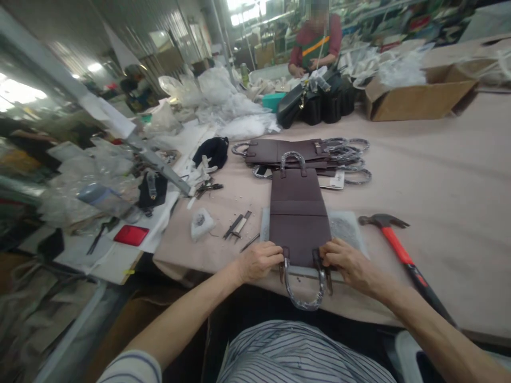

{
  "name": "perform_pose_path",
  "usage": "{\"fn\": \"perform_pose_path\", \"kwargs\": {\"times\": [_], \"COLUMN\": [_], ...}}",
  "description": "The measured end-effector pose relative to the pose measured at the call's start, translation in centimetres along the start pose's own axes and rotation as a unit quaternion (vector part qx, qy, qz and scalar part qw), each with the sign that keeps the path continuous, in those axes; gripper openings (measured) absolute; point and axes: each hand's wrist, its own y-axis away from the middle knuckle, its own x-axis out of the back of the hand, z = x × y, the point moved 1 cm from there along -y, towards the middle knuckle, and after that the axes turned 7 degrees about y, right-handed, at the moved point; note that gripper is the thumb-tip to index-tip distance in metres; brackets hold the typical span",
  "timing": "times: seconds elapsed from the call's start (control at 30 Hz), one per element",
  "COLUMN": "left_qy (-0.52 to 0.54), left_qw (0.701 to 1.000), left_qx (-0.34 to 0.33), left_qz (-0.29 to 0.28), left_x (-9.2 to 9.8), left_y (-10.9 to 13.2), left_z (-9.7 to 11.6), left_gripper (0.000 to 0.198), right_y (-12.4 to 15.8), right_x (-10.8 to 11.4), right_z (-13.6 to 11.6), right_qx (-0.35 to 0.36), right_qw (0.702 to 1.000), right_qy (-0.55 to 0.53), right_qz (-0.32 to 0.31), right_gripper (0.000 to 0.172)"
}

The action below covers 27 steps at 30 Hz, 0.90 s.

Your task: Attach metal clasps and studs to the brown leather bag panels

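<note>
Pinching panel [299,223] by near corners, left hand [260,260] and right hand [342,259] | it lies over slab [348,230], near edge of tabletop [447,170] | handles [305,305] on at both ends; whether fastening's finished, can't tell | stack [279,151] beyond, hammer [401,251] lying right

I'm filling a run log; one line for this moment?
left hand: holding brown panel, left side | right hand: holding right side | hammer: lying on table

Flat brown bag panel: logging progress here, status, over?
Left hand, right hand gripping near end. Brown panel flat, plastic-wrapped near handle at beige table edge. Red-black claw hammer right, apart.
</note>
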Motion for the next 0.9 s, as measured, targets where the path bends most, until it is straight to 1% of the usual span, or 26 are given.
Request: {"fn": "perform_pose_path", "kwargs": {"times": [0.07, 0.13, 0.2, 0.23, 0.3, 0.33, 0.37, 0.4, 0.47, 0.5, 0.53, 0.57, 0.63, 0.73, 0.9], "left_qy": [-0.019, -0.016, -0.002, 0.003, -0.003, -0.014, -0.026, -0.038, -0.05, -0.048, -0.041, -0.031, -0.009, 0.016, 0.032], "left_qw": [1.0, 0.999, 0.997, 0.993, 0.974, 0.958, 0.936, 0.909, 0.847, 0.818, 0.795, 0.781, 0.77, 0.766, 0.762], "left_qx": [0.019, 0.031, 0.06, 0.087, 0.177, 0.239, 0.309, 0.382, 0.518, 0.568, 0.603, 0.624, 0.638, 0.642, 0.643], "left_qz": [-0.003, 0.011, 0.054, 0.083, 0.141, 0.161, 0.168, 0.162, 0.111, 0.077, 0.047, 0.024, -0.004, -0.033, -0.068], "left_x": [-0.1, -0.3, -0.5, -0.5, -0.2, 0.3, 0.8, 1.5, 3.0, 3.7, 4.3, 4.7, 5.0, 4.8, 4.7], "left_y": [0.0, 0.2, 0.8, 1.2, 2.3, 2.8, 3.3, 3.7, 4.3, 4.3, 4.3, 4.1, 3.6, 3.1, 3.8], "left_z": [0.5, 1.1, 1.4, 1.3, 0.4, -0.3, -1.2, -2.3, -4.6, -5.6, -6.6, -7.5, -9.0, -10.6, -12.4], "left_gripper": [0.029, 0.028, 0.032, 0.035, 0.036, 0.035, 0.033, 0.03, 0.025, 0.023, 0.025, 0.028, 0.032, 0.027, 0.021], "right_y": [0.3, 0.9, 1.7, 2.2, 3.1, 3.3, 3.5, 3.6, 3.4, 3.3, 3.1, 3.0, 2.8, 2.8, 2.8], "right_x": [-0.8, -2.0, -3.5, -4.2, -5.3, -5.7, -6.0, -6.1, -6.2, -6.1, -6.0, -5.9, -5.8, -5.5, -5.1], "right_z": [0.4, 0.7, 0.6, 0.3, -0.3, -0.5, -0.8, -1.0, -1.2, -1.3, -1.4, -1.4, -1.6, -1.8, -1.6], "right_qx": [0.002, -0.007, -0.021, -0.027, -0.035, -0.038, -0.043, -0.05, -0.073, -0.083, -0.091, -0.096, -0.104, -0.119, -0.114], "right_qw": [1.0, 0.997, 0.989, 0.984, 0.977, 0.975, 0.975, 0.974, 0.972, 0.971, 0.971, 0.971, 0.973, 0.974, 0.979], "right_qy": [0.013, 0.033, 0.071, 0.095, 0.135, 0.147, 0.153, 0.157, 0.156, 0.153, 0.149, 0.144, 0.135, 0.12, 0.091], "right_qz": [0.026, 0.076, 0.13, 0.149, 0.163, 0.16, 0.156, 0.155, 0.161, 0.165, 0.166, 0.163, 0.156, 0.149, 0.143], "right_gripper": [0.03, 0.029, 0.029, 0.031, 0.043, 0.049, 0.054, 0.057, 0.062, 0.064, 0.066, 0.069, 0.071, 0.071, 0.067]}}
